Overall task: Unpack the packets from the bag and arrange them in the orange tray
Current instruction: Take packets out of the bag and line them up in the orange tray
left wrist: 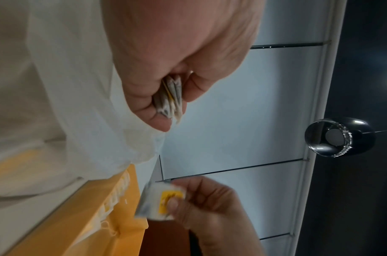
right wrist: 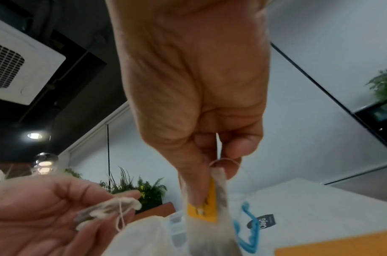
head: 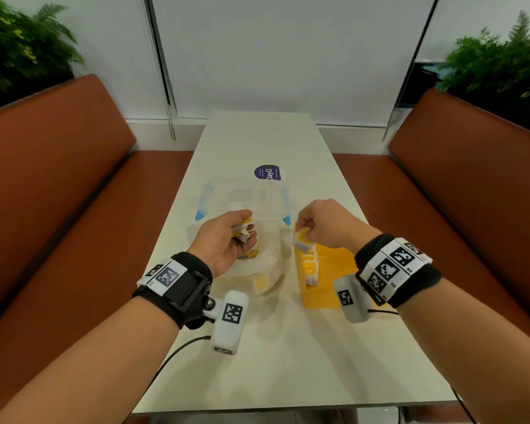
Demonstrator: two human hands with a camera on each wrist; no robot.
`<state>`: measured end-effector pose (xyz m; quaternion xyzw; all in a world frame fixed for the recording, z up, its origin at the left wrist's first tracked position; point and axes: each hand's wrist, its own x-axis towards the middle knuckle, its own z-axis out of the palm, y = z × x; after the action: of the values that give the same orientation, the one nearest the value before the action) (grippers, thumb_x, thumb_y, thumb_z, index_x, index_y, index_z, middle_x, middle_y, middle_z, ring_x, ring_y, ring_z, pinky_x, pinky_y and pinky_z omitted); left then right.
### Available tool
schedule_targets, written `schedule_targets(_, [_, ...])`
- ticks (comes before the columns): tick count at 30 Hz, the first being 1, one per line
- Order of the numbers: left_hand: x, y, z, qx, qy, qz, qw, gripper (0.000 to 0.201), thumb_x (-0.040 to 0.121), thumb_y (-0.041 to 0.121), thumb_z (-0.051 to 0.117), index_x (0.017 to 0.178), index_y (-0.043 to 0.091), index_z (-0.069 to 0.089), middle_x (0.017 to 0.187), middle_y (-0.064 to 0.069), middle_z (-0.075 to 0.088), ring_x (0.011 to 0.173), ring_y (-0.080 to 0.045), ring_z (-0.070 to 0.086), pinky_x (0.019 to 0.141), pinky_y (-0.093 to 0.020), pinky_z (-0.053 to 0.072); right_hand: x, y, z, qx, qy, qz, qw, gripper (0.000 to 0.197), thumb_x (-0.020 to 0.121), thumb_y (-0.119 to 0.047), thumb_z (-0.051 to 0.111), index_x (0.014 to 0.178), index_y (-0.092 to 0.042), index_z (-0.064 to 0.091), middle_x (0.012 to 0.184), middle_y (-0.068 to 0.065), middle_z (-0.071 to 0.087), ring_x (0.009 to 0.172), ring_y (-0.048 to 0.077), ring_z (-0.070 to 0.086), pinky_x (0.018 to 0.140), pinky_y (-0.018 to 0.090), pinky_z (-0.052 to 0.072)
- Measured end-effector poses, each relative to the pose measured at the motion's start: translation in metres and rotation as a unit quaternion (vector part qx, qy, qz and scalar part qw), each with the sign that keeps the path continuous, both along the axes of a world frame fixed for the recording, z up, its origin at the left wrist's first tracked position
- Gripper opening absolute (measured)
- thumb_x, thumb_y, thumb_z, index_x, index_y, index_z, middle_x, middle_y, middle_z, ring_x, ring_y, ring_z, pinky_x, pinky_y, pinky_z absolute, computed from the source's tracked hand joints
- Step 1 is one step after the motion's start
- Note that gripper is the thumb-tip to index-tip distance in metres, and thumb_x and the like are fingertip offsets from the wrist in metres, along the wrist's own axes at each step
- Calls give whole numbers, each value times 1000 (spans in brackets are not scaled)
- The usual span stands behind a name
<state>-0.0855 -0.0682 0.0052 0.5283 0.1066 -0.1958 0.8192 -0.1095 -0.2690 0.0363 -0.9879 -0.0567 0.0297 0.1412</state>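
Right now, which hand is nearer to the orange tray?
Right. The right hand holds one packet just above the far end of the orange tray. The left hand holds several packets over the white bag, left of the tray.

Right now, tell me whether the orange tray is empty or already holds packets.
Partly filled. A row of packets stands along the left side of the orange tray; the rest is bare.

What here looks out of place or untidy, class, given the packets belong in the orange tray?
Little stands out. The packets in the orange tray stand in a neat row along its left edge. The white bag lies crumpled beside it. The left hand holds a loose bunch of packets; the right hand pinches one packet.
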Motion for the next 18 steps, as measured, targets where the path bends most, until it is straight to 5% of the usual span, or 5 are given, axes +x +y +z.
schedule_targets(5, [-2,-2,1,1,1,-8,1000,48,96,-3,36,136,25,41,111,-19,52,72,-24,53,67,-35,48,-9,-11,-23,-108,129,7,986,19,85,-6,57,93,-14,72,97,2,68,80,16,56,60,20,39])
schedule_targets(8, [-4,-3,0,11,7,-7,1000,60,95,-5,41,147,20,23,101,-19,54,73,-26,56,66,-36,47,-9,-12,-46,-117,168,10,979,17,84,-5,60,94,-13,72,103,2,69,90,18,61,63,21,42])
schedule_targets(13, [-4,-2,2,23,21,-10,999,47,94,-5,44,138,10,35,100,-18,55,75,-25,59,66,-36,47,-1,-14,-75,-93,174,-25,980,20,78,-11,74,98,-14,72,99,2,71,94,19,64,69,26,45])
schedule_targets(18, [-5,0,2,11,21,-10,1000,35,94,-6,44,126,8,42,98,-19,56,74,-25,58,66,-36,48,3,-12,-89,-58,125,-73,988,12,77,-2,71,83,-13,69,94,5,71,90,20,66,75,30,55])
